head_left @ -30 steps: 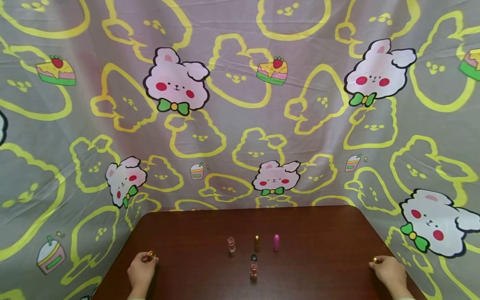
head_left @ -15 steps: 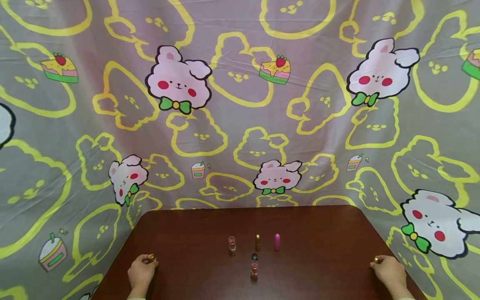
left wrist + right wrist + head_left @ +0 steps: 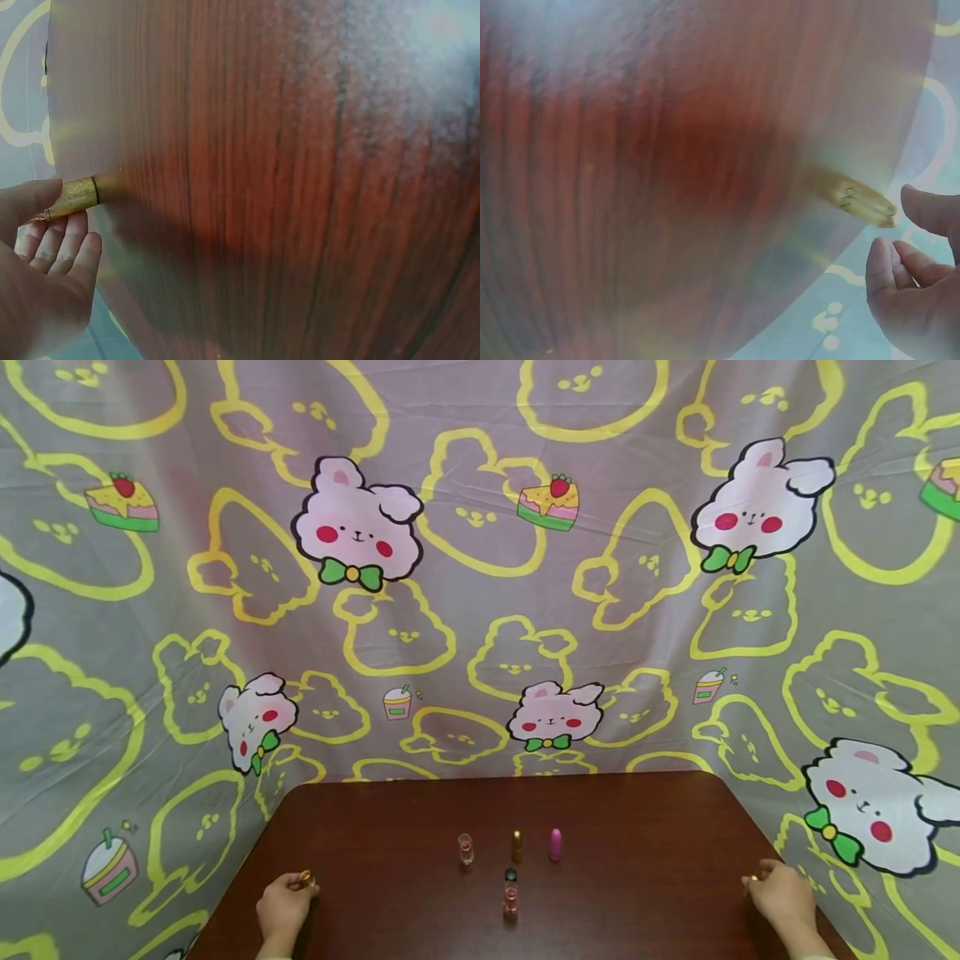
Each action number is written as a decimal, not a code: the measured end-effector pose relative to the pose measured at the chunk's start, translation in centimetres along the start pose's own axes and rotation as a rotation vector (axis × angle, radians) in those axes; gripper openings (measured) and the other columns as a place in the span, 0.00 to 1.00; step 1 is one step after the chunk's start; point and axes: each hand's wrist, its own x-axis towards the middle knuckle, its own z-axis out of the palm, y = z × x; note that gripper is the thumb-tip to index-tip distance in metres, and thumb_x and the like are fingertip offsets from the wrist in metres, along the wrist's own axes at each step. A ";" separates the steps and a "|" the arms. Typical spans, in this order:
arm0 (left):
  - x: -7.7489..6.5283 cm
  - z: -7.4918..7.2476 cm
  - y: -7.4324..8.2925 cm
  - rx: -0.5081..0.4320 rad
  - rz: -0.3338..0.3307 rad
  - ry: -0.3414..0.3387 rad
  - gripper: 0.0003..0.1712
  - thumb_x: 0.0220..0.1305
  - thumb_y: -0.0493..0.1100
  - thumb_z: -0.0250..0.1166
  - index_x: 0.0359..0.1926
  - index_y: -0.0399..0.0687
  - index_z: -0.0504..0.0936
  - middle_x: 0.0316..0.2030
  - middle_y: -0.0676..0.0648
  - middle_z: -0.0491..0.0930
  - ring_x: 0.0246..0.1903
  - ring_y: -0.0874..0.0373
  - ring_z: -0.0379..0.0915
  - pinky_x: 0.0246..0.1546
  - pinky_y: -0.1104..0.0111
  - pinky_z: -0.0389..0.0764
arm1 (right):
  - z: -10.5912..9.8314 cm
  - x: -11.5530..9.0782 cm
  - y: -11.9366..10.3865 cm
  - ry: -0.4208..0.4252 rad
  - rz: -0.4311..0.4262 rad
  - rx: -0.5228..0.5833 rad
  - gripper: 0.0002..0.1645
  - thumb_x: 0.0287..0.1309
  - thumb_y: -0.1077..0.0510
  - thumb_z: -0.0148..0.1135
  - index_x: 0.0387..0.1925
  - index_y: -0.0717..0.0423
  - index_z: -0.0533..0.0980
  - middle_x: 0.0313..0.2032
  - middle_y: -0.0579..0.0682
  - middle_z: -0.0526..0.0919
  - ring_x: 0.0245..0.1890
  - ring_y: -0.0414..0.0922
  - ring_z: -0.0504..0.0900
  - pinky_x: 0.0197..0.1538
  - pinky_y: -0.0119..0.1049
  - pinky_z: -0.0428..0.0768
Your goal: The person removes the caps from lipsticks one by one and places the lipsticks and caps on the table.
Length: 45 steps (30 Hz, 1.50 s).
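Observation:
At the table's left side, my left hand [image 3: 285, 906] pinches a gold lipstick tube [image 3: 77, 193] between thumb and fingers. One end of the tube points toward the wood, seen in the left wrist view. Over at the right side, my right hand [image 3: 783, 897] is beside a second gold tube [image 3: 855, 201] with dark lettering. Its thumb [image 3: 928, 210] and fingertips [image 3: 881, 259] are spread apart, with a gap between them and the tube's near end. The head view shows this tube only as a small gold spot, mostly covered by the hand.
Mid-table stand a clear tube with a red inside [image 3: 466, 852], a gold tube [image 3: 517, 846] and a pink tube [image 3: 556, 845]. Nearer is a clear reddish tube with a black top [image 3: 511, 897]. Patterned cloth [image 3: 442, 652] hangs around the brown table [image 3: 390, 827].
My right hand's fingers have parted from the gold tube they held. The left hand keeps its pinch and place. The head view has shifted very slightly.

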 end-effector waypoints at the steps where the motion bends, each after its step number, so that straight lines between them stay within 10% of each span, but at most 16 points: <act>1: 0.0 0.0 0.0 -0.001 -0.002 0.001 0.19 0.45 0.34 0.72 0.38 0.25 0.80 0.32 0.32 0.82 0.39 0.32 0.75 0.44 0.43 0.70 | -0.1 0.0 -0.3 0.002 0.006 0.001 0.31 0.51 0.59 0.66 0.45 0.85 0.69 0.39 0.75 0.79 0.42 0.71 0.76 0.42 0.59 0.74; 11: -0.1 0.0 0.0 -0.010 -0.007 -0.017 0.18 0.45 0.34 0.72 0.38 0.26 0.80 0.31 0.34 0.82 0.38 0.33 0.75 0.44 0.43 0.70 | 0.8 -0.5 -5.3 0.126 -0.066 0.098 0.29 0.54 0.61 0.67 0.51 0.79 0.71 0.42 0.74 0.77 0.43 0.69 0.75 0.41 0.60 0.74; 28: -0.2 0.1 0.3 -0.006 -0.024 -0.008 0.18 0.45 0.33 0.71 0.38 0.25 0.81 0.30 0.34 0.83 0.40 0.31 0.75 0.46 0.42 0.69 | 7.3 -1.9 -14.8 0.077 -0.354 0.255 0.20 0.52 0.65 0.69 0.47 0.70 0.78 0.42 0.65 0.81 0.41 0.60 0.81 0.41 0.52 0.80; 45: -0.3 0.3 -0.1 -0.011 0.002 0.026 0.18 0.45 0.34 0.72 0.37 0.26 0.81 0.30 0.35 0.83 0.38 0.31 0.76 0.44 0.42 0.70 | 12.2 -3.0 -19.2 0.029 -0.415 0.318 0.18 0.48 0.66 0.73 0.42 0.66 0.80 0.40 0.60 0.84 0.45 0.59 0.81 0.47 0.53 0.78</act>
